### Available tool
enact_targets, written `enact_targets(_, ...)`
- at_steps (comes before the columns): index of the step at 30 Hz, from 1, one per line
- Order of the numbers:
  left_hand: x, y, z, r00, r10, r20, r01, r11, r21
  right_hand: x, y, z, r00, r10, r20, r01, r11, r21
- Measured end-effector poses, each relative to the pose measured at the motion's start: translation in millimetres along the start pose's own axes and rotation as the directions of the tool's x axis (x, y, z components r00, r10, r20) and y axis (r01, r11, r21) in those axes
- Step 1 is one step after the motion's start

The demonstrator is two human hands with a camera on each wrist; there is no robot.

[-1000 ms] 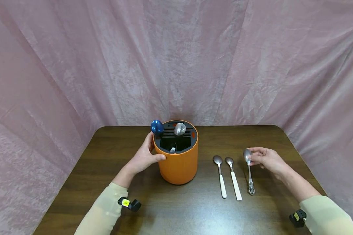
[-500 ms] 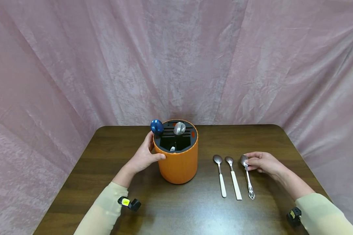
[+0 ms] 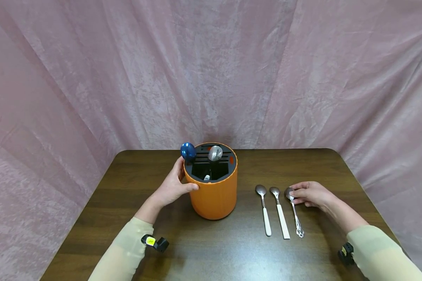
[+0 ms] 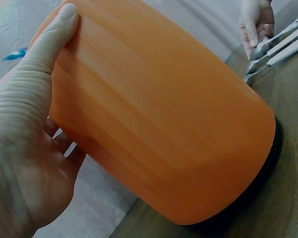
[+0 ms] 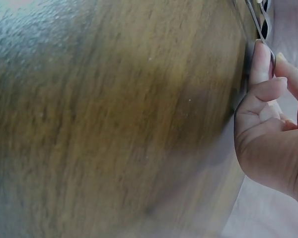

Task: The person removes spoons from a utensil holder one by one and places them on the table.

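My left hand (image 3: 172, 188) grips the upper left side of an orange cylindrical utensil holder (image 3: 214, 201), thumb across the front and fingers round the back. In the left wrist view the holder's orange wall (image 4: 164, 114) fills most of the picture. At the right, my right hand (image 3: 311, 195) pinches a silver spoon (image 3: 299, 230) by its bowl; the ornate handle points towards me, at or just above the table. Left of it lie two spoons with white handles, one nearer the holder (image 3: 267, 222) and one in the middle (image 3: 283, 222). The right wrist view shows the right hand's fingers (image 5: 260, 64) at the spoon.
The holder's dark slotted top carries a blue spoon (image 3: 188, 151) and a silver spoon (image 3: 215, 153), bowls up. Something small and white (image 3: 206, 177) shows inside its large opening. The brown wooden table (image 3: 211, 253) ends before a pink velvet curtain (image 3: 211, 78).
My right hand has lowered the ornate spoon and shifted it left, closer to the white-handled spoons. The left hand and the holder have stayed in place.
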State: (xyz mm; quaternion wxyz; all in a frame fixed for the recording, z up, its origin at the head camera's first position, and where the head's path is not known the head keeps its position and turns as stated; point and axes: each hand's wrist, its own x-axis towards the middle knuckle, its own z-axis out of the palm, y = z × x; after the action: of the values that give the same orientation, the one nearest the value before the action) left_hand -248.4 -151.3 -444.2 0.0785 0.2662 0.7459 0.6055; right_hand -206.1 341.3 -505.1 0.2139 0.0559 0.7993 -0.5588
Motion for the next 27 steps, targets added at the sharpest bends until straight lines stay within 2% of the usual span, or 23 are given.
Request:
enact_targets(6,2.1,1.8,0.1,1.0,0.017,0.005,-0.017,1.0,-0.005,0.3,-1.2,-0.2,1.0,0.027,-0.016,-0.026,0.999,0.023)
enact_targets(16,3.1,-0.1,-1.2,1.0,0.009,0.005,-0.009,1.0,-0.006,-0.7,0.1,0.4,0.999,0.039,-0.027,-0.035,0.991,0.129)
enact_targets(27,0.2,-0.3,-0.1,1.0,0.0,0.001,0.0,1.0,-0.01,-2.8,2.0,3.3,1.0,0.021,-0.021,-0.018,0.989,0.147)
